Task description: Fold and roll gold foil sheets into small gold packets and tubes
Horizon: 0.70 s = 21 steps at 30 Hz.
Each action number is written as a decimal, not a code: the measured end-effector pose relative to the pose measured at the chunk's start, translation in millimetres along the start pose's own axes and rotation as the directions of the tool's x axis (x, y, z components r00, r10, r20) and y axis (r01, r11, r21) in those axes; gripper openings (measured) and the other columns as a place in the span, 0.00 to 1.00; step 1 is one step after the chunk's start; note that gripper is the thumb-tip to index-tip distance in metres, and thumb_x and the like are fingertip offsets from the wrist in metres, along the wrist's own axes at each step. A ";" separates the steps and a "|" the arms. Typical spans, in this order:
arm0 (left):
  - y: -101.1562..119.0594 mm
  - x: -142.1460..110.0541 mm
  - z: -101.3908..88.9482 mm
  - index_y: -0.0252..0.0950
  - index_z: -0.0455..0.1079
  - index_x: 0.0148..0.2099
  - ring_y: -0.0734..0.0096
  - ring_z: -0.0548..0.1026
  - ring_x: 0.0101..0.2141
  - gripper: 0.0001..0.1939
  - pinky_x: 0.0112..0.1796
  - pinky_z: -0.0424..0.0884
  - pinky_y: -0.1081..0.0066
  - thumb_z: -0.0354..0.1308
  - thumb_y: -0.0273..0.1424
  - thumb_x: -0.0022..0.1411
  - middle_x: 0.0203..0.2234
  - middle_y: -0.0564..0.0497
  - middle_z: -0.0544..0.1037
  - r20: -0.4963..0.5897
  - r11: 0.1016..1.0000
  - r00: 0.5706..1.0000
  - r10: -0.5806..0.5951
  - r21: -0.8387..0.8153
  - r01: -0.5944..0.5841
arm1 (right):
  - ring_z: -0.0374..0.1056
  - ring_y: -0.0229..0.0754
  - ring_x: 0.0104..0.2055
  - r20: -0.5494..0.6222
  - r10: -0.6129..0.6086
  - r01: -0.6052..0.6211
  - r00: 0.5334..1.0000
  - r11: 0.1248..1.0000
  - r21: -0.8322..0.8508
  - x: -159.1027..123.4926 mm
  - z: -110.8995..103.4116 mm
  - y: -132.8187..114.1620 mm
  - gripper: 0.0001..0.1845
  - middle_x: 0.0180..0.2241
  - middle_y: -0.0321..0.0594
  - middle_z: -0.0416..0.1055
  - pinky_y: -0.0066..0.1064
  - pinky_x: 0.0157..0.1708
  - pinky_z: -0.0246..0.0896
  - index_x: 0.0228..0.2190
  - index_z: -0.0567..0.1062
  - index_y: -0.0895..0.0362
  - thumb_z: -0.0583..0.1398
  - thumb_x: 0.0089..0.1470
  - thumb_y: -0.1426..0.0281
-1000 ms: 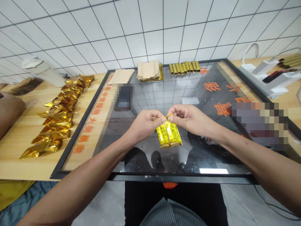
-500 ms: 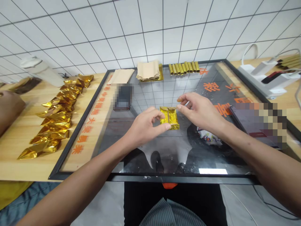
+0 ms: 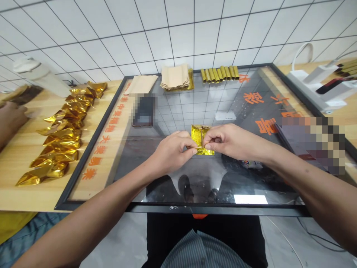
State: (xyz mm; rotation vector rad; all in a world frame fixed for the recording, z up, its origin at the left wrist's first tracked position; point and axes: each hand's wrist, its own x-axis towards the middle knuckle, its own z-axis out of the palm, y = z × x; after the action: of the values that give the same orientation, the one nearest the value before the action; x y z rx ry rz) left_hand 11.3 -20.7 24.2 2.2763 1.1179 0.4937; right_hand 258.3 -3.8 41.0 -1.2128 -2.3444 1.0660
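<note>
A folded sheet of gold foil paper [image 3: 196,134] lies on the dark glass panel [image 3: 164,149], with two flaps meeting along a centre seam. At its near edge, my left hand [image 3: 177,150] pinches the left part between thumb and fingers. My right hand [image 3: 230,140] is closed in a pinch near the seam, on the right part of the same edge, and covers much of that side. Past my hands sit a stack of brown-backed paper [image 3: 175,77] and a row of gold rolled tubes [image 3: 219,75].
Shaped gold foil pieces [image 3: 60,139] line the wooden table at left, beside a white bottle [image 3: 44,78] and another person's hand [image 3: 12,117]. A dark blurred-out object [image 3: 143,111] and brown paper [image 3: 142,84] lie on the panel. A power strip [image 3: 312,89] stands at right.
My hands first held the foil paper raised, pinched at its top. It was then laid down with its far and near ends swapped, my hands opened, and now both pinch its near edge.
</note>
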 end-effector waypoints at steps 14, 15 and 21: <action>6.8 4.6 6.5 0.42 0.76 0.41 0.64 0.73 0.38 0.04 0.39 0.63 0.64 0.64 0.36 0.67 0.33 0.54 0.76 -0.074 0.996 0.994 -0.077 0.033 0.080 | 0.65 0.39 0.28 0.001 0.038 -0.038 0.999 0.999 0.001 -0.2 -0.2 -5.1 0.06 0.28 0.33 0.75 0.34 0.29 0.54 0.33 0.81 0.52 0.64 0.60 0.65; 7.2 3.9 6.0 0.42 0.75 0.41 0.63 0.73 0.39 0.06 0.39 0.63 0.64 0.66 0.37 0.66 0.33 0.54 0.76 -0.067 0.996 0.995 -0.076 0.033 0.079 | 0.65 0.39 0.29 0.016 0.036 -0.036 0.999 0.999 0.000 -0.9 -1.0 -4.6 0.05 0.28 0.33 0.75 0.34 0.29 0.54 0.33 0.80 0.52 0.65 0.59 0.65; 4.8 0.7 6.4 0.39 0.69 0.34 0.66 0.71 0.37 0.07 0.42 0.64 0.64 0.63 0.25 0.63 0.32 0.54 0.75 -0.104 0.997 0.991 0.080 0.014 -0.079 | 0.62 0.38 0.28 -0.001 -0.026 0.026 1.000 0.995 -0.099 -6.4 -1.3 -8.6 0.04 0.28 0.32 0.72 0.34 0.30 0.51 0.30 0.75 0.52 0.65 0.57 0.71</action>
State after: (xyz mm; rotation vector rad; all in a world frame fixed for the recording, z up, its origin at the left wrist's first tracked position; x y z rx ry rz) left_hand 18.1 -24.6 22.2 2.3339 1.0849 0.6470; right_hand 257.9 -11.5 48.7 -1.2128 -2.4304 0.9499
